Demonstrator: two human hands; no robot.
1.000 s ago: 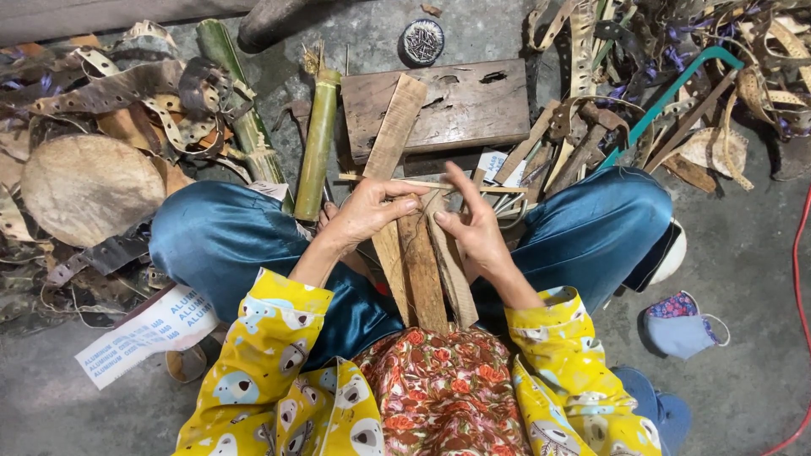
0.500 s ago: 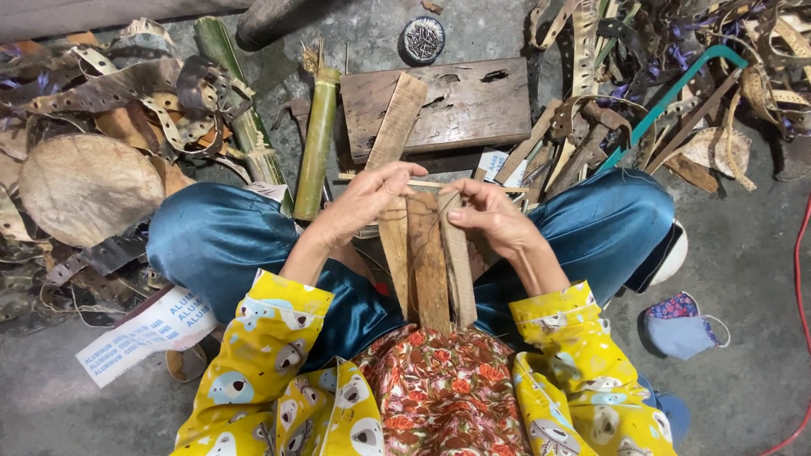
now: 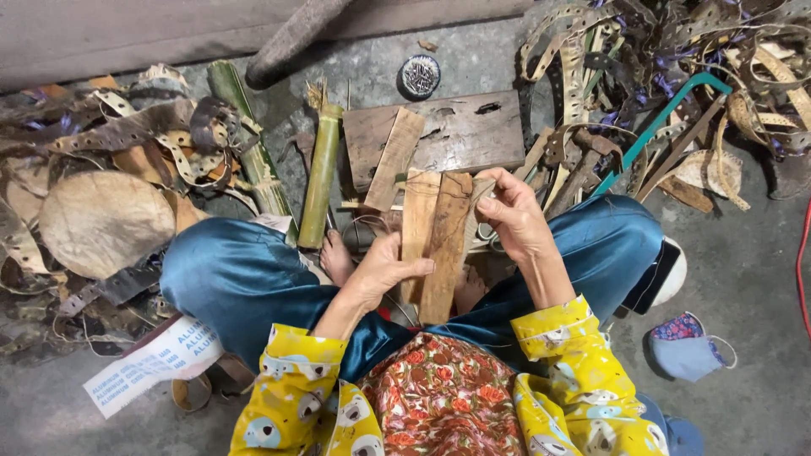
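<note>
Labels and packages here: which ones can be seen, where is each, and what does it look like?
Paper label strip: lower left on the floor, beside the person's knee; long white rectangle with rows of blue print, one end under a brown band.
Small round tin: top centre, beyond the wooden board; dark rim, holding small metal pieces.
No screens or signs in view.

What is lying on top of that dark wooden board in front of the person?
A lighter wooden strip lies slanted across the dark board. The board's near edge is covered by the slats held in the hands, so that part cannot be seen.
</note>
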